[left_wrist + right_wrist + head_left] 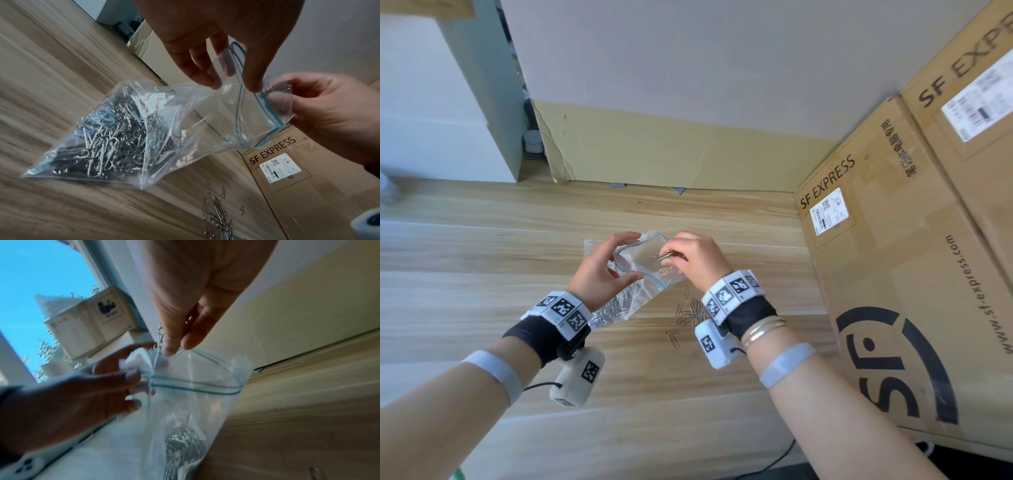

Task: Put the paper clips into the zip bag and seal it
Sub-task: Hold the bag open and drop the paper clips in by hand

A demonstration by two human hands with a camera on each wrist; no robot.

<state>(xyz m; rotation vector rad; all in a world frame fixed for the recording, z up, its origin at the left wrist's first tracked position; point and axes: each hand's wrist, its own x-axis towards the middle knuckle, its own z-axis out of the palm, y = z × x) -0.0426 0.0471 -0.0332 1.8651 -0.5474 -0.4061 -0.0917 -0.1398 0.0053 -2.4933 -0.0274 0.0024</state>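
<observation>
A clear zip bag [640, 274] with a blue zip line hangs tilted over the wooden table [482, 246], its bottom full of paper clips [107, 146]. My left hand [606, 267] pinches the bag's near rim between thumb and fingers [205, 76] and holds the mouth wide. At the mouth's far side, my right hand [678, 253] pinches a small bunch of paper clips [667, 256]; a clip [190, 319] shows between its fingers. Loose paper clips [688, 313] lie on the table under the right wrist. The bag's zip [195, 387] is unsealed.
Large SF Express cardboard boxes [893, 274] stand along the table's right side, close to my right arm. A cardboard sheet [671, 154] leans on the back wall. White boxes [431, 120] stand at the back left. Bare wood lies to the left and front.
</observation>
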